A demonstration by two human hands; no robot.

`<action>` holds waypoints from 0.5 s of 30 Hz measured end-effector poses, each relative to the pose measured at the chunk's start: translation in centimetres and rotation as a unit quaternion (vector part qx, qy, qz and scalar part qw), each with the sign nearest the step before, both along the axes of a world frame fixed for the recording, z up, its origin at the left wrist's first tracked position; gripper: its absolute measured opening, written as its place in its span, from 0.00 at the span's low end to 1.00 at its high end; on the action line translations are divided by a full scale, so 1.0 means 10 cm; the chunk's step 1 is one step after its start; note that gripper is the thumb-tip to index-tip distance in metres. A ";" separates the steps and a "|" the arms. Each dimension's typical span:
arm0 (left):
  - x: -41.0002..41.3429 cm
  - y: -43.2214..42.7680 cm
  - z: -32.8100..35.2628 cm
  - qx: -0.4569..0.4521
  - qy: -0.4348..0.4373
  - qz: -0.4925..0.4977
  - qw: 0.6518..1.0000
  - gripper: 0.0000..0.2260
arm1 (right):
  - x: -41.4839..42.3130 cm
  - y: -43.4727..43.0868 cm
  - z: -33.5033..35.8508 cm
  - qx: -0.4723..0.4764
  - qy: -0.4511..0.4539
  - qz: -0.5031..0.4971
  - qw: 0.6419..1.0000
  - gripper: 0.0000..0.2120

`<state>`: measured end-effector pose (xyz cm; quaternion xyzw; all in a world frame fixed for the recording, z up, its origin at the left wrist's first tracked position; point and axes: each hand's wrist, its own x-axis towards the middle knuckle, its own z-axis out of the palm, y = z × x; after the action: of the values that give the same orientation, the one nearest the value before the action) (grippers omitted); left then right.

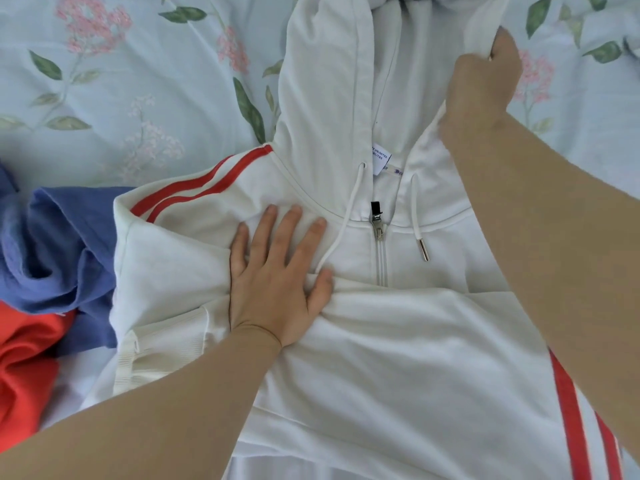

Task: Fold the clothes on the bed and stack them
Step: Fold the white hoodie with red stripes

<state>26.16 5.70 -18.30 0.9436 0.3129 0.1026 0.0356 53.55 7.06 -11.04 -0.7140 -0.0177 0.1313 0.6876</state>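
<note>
Closest to the camera are the two bare forearms coming in from the bottom corners, over a white hoodie (398, 358) lying front-up on the bed (104, 81), which has a pale floral sheet.

The left hand (277, 275) is flat on the chest just left of the zip, fingers spread and palm pressing the fabric down. You can see the cloth wrinkle a bit around the thumb. The right hand (481, 95) is further up on the right, fingers curled into a fist round the edge of the hood (329, 81), with a bit of white fabric bunched in the grip. The hood itself lies opened out toward the top of the view.

The zip is done up, with the metal zip pull (377, 223) at the collar and a white label (381, 161) just above it. One drawstring (341, 220) runs down toward the left thumb, and the other one ends in a metal tip (424, 251) right of the zip.

Red stripes (201, 188) run along the shoulder on the left side, and there are more at the bottom right. A ribbed cuff (166, 344) sits folded in near the left wrist.

Off to the left, touching the hoodie, there's a crumpled blue garment (52, 244), with a red-orange one (24, 358) below it.
</note>
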 end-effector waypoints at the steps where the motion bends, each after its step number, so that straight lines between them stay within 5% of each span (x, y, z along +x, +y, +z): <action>1: 0.00 0.00 0.00 -0.002 0.000 0.000 1.000 0.25 | -0.06 -0.07 0.05 -0.051 -0.040 0.007 0.998 0.20; 7: -0.01 -0.01 0.05 -0.020 -0.011 0.011 1.000 0.24 | -0.89 -1.00 0.22 -0.164 -0.175 0.202 0.950 0.17; 11: -0.02 -0.04 0.26 -0.184 -0.112 0.069 0.974 0.24 | -1.26 -1.77 0.24 -0.312 -0.154 0.264 0.900 0.16; 13: 0.03 0.00 0.39 -0.351 -0.258 0.158 0.886 0.20 | -1.37 -1.97 0.25 -0.381 -0.145 0.281 0.869 0.17; 15: 0.18 0.10 0.63 -0.518 -0.364 0.268 0.726 0.15 | -1.43 -1.99 0.30 -0.424 -0.157 0.260 0.853 0.16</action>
<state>27.95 6.71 -12.01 0.5453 0.5200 0.2654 0.6015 39.28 -12.80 -8.04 -0.9166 -0.2536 0.1862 0.2466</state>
